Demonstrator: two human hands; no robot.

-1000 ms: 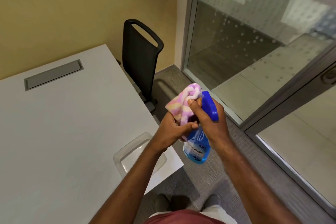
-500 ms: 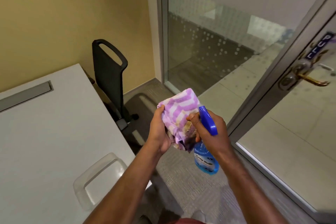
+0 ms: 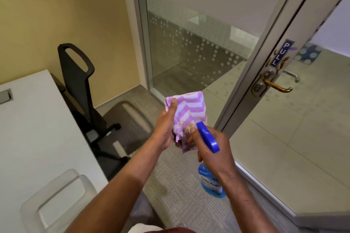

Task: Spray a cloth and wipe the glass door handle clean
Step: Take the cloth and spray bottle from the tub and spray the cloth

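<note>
My left hand (image 3: 164, 128) holds up a pink and white striped cloth (image 3: 190, 108), thumb on its upper left corner. My right hand (image 3: 214, 150) grips a blue spray bottle (image 3: 210, 181) by the neck, its blue trigger head (image 3: 207, 136) pointed at the cloth's lower part from a finger's width away. The brass lever handle (image 3: 275, 86) sits on the glass door's metal frame (image 3: 251, 73) at upper right, below a PULL label (image 3: 281, 53). Both hands are well below and left of the handle.
A white table (image 3: 37, 138) fills the left side, with a translucent chair back (image 3: 55, 200) at its near edge. A black office chair (image 3: 79, 85) stands by the yellow wall. A fixed glass panel (image 3: 189, 47) is left of the door. Grey carpet lies underfoot.
The view has swung right and up, bringing the door handle and PULL label fully into view. The cloth has been opened out flatter in my left hand; the bottle stays aimed at it.
</note>
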